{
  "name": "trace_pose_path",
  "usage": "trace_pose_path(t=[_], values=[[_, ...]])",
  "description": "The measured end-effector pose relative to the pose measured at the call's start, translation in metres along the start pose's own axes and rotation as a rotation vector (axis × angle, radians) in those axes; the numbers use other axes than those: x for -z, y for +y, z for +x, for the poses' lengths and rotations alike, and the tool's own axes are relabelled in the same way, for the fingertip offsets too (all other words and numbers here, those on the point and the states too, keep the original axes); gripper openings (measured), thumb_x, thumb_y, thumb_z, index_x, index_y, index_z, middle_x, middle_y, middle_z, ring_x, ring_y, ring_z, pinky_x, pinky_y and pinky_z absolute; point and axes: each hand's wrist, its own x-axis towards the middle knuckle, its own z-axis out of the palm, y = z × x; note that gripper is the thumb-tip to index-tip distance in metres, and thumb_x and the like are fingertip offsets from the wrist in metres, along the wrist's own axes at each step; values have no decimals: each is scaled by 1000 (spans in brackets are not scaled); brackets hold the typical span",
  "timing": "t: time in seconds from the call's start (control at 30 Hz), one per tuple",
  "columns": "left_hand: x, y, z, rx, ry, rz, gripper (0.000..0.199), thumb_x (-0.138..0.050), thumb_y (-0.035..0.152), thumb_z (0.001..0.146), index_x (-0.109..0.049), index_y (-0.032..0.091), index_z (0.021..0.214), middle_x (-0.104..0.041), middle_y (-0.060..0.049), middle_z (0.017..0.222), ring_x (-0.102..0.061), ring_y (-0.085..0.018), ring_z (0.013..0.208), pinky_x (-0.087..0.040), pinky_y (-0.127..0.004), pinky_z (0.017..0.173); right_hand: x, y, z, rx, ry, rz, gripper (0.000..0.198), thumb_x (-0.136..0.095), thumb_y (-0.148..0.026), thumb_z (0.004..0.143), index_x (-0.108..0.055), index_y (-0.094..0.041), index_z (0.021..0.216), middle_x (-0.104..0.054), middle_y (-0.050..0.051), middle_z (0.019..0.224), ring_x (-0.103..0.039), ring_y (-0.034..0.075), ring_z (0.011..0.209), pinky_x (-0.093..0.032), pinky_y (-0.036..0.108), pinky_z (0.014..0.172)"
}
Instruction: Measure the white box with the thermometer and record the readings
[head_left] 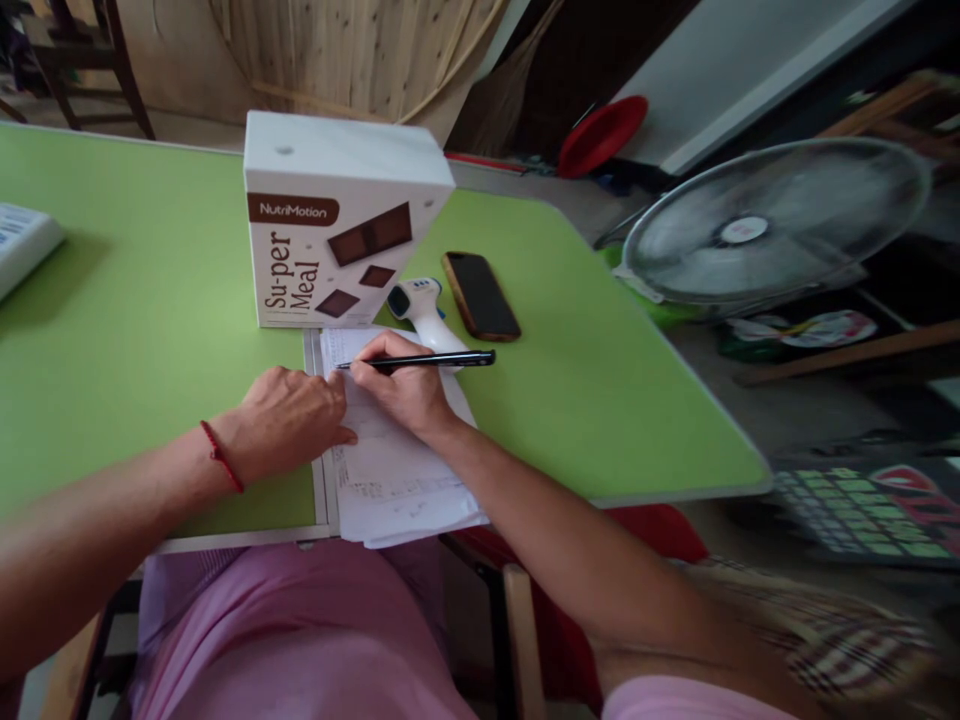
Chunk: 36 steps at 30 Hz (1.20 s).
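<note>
A green table point(150, 300) filled a cluttered room, with a fan point(772, 225) standing off its far edge and a red dish point(600, 135) on the floor beyond. Seen from the head camera, the right hand point(401, 385) was closed around a black pen point(420, 361), its tip set to the upper left of a sheet of paper point(397, 470) lying at the table's near edge, where it overhung slightly toward the lap. The left hand point(289, 420) rested palm down, fingers loosely curled, on the paper's left margin, apparently steadying it for writing. Behind the sheet stood a white box point(334, 225), upright and close. A thermometer point(420, 308) and a phone point(480, 295) lay just beside it, clear of the writing arm.
</note>
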Motion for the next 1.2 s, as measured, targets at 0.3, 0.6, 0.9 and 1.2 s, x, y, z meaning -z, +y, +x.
trace_pose_path(t=[0.3, 0.6, 0.9, 1.2], values=[[0, -1, 0, 3, 0, 0, 50, -49, 45, 92, -52, 3, 117, -69, -15, 74, -68, -33, 75, -40, -32, 53, -2, 2, 1, 12, 49, -18, 10, -56, -21, 72, -52, -22, 63, -57, -4, 58, -50, 11, 55, -43, 26, 56], [-1, -2, 0, 0, 17, 12, 49, -50, 46, 91, -53, 3, 115, -68, -14, 73, -68, -33, 71, -41, -33, 52, 0, 2, 1, 30, 16, 15, 10, -57, -20, 72, -52, -21, 62, -57, -5, 57, -50, 10, 54, -41, 25, 54], [0, -2, 0, 6, 5, 8, 49, -49, 45, 92, -52, 3, 116, -68, -13, 74, -68, -33, 72, -41, -32, 53, -1, 3, 0, 33, 27, 11, 10, -56, -20, 72, -51, -21, 63, -56, -5, 58, -50, 10, 54, -42, 25, 55], [-1, -2, 0, 9, 3, 5, 50, -48, 46, 92, -51, 3, 118, -68, -14, 73, -68, -33, 75, -41, -32, 56, 0, 3, 1, -17, 41, 31, 10, -57, -22, 72, -51, -22, 63, -56, -5, 58, -50, 11, 55, -43, 25, 56]])
